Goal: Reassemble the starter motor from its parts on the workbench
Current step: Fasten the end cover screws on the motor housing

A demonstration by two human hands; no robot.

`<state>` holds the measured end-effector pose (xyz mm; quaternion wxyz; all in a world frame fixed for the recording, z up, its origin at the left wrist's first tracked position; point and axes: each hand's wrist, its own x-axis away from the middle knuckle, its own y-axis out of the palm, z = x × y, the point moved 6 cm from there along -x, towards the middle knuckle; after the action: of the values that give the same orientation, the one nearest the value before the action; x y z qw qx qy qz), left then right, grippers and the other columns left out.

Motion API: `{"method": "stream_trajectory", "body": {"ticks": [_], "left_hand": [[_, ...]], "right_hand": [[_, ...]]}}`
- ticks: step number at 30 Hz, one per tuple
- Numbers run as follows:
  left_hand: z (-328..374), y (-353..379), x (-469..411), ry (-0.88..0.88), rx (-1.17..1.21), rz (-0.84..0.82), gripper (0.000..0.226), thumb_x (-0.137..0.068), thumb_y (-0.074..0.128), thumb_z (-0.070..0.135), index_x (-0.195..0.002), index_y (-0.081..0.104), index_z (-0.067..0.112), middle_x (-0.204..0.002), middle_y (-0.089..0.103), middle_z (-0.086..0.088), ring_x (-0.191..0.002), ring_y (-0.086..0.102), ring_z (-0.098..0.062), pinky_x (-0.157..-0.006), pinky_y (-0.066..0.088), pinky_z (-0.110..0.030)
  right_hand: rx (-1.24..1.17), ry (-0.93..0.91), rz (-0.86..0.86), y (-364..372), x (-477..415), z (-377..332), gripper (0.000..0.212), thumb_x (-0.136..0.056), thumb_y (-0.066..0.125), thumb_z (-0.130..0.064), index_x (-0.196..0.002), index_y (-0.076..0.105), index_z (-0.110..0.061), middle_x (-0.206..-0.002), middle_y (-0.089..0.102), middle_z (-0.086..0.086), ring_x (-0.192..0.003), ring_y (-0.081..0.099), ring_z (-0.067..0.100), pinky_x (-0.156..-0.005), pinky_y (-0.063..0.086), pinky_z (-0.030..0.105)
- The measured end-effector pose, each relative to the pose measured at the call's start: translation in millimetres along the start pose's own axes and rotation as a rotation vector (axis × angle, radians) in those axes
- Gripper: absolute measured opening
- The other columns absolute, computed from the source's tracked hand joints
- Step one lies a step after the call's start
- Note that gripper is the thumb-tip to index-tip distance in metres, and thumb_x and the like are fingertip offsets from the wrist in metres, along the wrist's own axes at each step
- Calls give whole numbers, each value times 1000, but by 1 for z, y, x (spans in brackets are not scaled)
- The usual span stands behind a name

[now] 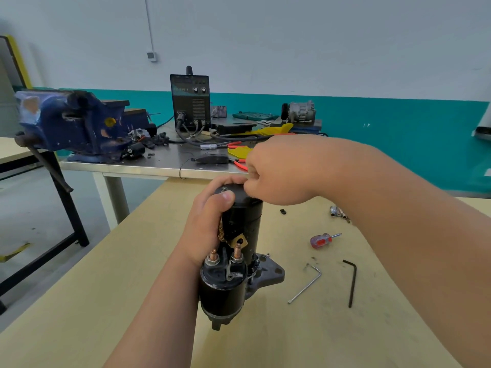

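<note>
A black starter motor (243, 227) stands upright on the pale workbench (132, 288), its solenoid (223, 282) with two copper studs facing me. My left hand (210, 221) wraps around the motor body from the left, thumb near the top cap. Over the top end, my right hand (276, 171) is closed, fingertips pinched at the cap's right edge; what they pinch is hidden. A small bolt head shows on the cap beside my left thumb.
Right of the motor lie a red-handled screwdriver (322, 240), a silver hex key (305, 284), a black hex key (352, 282), small sockets (337, 211) and a black clip (283, 211). Behind is a metal table with a blue vise (71, 123), a welder box (190, 100) and pliers (239, 163).
</note>
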<state>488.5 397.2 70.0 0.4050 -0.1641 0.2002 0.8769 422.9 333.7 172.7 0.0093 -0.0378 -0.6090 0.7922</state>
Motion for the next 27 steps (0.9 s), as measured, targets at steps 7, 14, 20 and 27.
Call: {"method": "stream_trajectory", "body": {"ticks": [7,14,20,27], "left_hand": [[-1,0,0,4,-23,-7,34,-66,57,37,-94,72,26,-89,65,-15,-82,59,-35,-76,47,-48],[-2,1,-3,8,-55,-14,35,-68,57,38,-98,71,26,-93,66,-15,-86,60,-36,-80,45,-53],[-2,1,-6,42,-140,46,32,-66,55,39,-91,73,31,-91,69,-5,-88,63,-29,-80,49,-47],[1,-10,5,80,-213,226,31,-62,56,44,-89,68,38,-86,69,9,-80,66,-18,-64,55,-37]], "right_hand": [[13,-19,-5,1,0,-3,42,-103,37,-32,-63,38,-20,-61,41,-4,-52,37,7,-39,28,18],[11,-12,-64,5,-1,0,32,-101,41,-23,-69,45,-19,-64,44,-3,-53,41,8,-39,29,16],[-30,31,-114,14,-6,8,38,-103,37,-19,-66,42,-15,-63,44,0,-52,40,10,-36,34,10],[-638,268,63,63,-21,64,32,-97,50,-30,-80,63,-6,-61,60,1,-55,60,15,-51,48,27]]}}
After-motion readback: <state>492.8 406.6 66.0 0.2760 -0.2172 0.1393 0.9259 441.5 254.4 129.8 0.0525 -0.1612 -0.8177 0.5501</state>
